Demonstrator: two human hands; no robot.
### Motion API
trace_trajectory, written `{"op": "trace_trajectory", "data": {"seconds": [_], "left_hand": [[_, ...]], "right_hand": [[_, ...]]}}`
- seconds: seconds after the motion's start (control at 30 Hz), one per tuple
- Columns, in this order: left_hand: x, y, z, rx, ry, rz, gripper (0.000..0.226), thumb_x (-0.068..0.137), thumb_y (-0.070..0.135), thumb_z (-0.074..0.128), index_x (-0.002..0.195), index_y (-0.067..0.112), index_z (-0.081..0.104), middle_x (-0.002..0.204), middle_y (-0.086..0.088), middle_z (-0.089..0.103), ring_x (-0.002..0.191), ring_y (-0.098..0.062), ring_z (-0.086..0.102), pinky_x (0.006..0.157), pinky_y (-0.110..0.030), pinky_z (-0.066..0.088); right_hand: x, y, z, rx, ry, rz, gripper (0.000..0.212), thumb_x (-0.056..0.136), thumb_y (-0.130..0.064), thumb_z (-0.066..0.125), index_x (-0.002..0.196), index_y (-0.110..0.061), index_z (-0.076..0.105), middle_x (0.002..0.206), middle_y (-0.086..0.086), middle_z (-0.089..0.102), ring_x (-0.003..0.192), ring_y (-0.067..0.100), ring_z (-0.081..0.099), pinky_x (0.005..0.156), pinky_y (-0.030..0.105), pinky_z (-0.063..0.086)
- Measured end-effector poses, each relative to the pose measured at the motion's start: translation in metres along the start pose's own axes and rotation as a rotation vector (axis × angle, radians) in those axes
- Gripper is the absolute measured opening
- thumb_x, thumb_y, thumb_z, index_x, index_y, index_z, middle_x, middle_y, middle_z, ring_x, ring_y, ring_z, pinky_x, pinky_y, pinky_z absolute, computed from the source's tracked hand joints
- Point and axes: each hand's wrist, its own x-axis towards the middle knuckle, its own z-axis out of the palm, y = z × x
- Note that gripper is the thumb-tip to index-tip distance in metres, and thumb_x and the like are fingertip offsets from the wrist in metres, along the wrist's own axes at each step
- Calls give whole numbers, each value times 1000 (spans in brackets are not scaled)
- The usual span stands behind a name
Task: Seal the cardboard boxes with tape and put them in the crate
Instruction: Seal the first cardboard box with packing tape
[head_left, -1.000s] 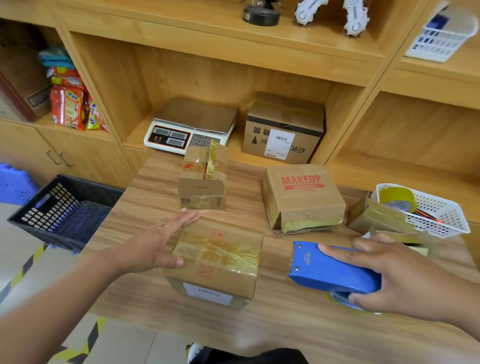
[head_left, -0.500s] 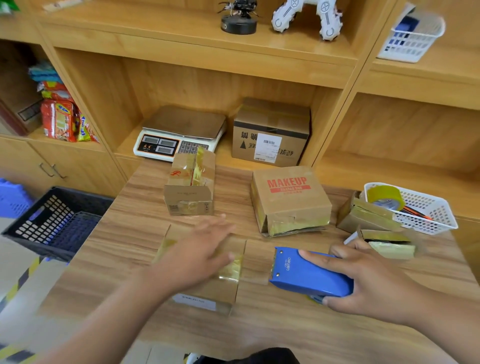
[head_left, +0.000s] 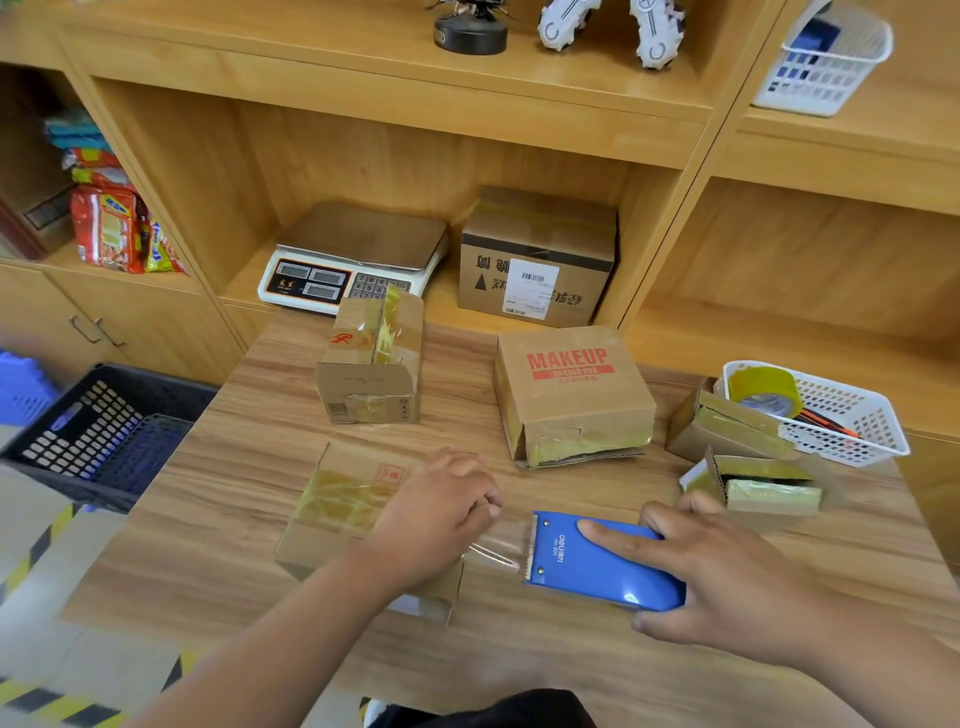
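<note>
A flat cardboard box (head_left: 343, 509) with old yellowish tape lies at the table's near edge. My left hand (head_left: 436, 514) rests on its right end, fingers curled, pinching the free end of a clear tape strip (head_left: 498, 545). That strip runs right to a blue tape dispenser (head_left: 597, 566), which my right hand (head_left: 717, 577) grips from the right, index finger laid along its top. The black crate (head_left: 98, 431) stands on the floor at the left of the table.
Further back on the table (head_left: 519, 654) stand a taped box (head_left: 371, 364) and a box marked MAKEUP (head_left: 571, 395). Small boxes (head_left: 748, 457) and a white basket (head_left: 841, 421) holding a tape roll fill the right side. A scale (head_left: 353, 254) sits on the shelf.
My left hand slid from the box's left edge across its top to the right end and took the tape's end. The dispenser came closer to the box.
</note>
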Motion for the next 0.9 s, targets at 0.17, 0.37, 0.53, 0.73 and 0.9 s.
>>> {"op": "trace_trajectory", "data": {"seconds": [0.17, 0.37, 0.53, 0.73, 0.9], "left_hand": [[0, 2, 1, 107, -8, 19, 17, 91, 34, 48, 88, 25, 62, 104, 12, 58, 122, -12, 41, 107, -29, 24], [-1, 5, 2, 102, 27, 0, 12, 86, 31, 52, 81, 26, 62, 107, 15, 58, 117, -10, 42, 98, -19, 25], [-2, 7, 4, 116, 42, 7, 10, 85, 29, 56, 77, 27, 61, 109, 15, 58, 117, -8, 40, 92, -14, 18], [0, 9, 8, 179, 20, 9, 10, 87, 27, 52, 80, 26, 58, 115, 14, 54, 119, -9, 37, 99, -20, 21], [0, 15, 10, 214, 26, 23, 9, 88, 24, 50, 86, 24, 58, 116, 10, 52, 114, -12, 36, 99, -19, 20]], "right_hand": [[4, -9, 2, -48, 13, -1, 70, 77, -74, 31, 117, -75, -27, 91, -15, 29, 91, 19, 25, 74, 22, 19], [16, -26, -2, -144, -20, 38, 79, 80, -67, 36, 134, -61, -22, 87, -9, 25, 81, 21, 28, 71, 32, 20], [23, -38, -3, -193, -38, 87, 79, 81, -64, 41, 142, -53, -7, 87, -5, 28, 75, 21, 26, 66, 35, 16], [34, -60, -2, -224, -44, 107, 71, 84, -56, 45, 146, -45, 11, 90, 1, 38, 70, 21, 30, 63, 38, 8], [42, -71, -4, -192, -9, 114, 60, 80, -52, 48, 138, -40, 35, 89, 4, 48, 65, 22, 33, 68, 37, 17]]}}
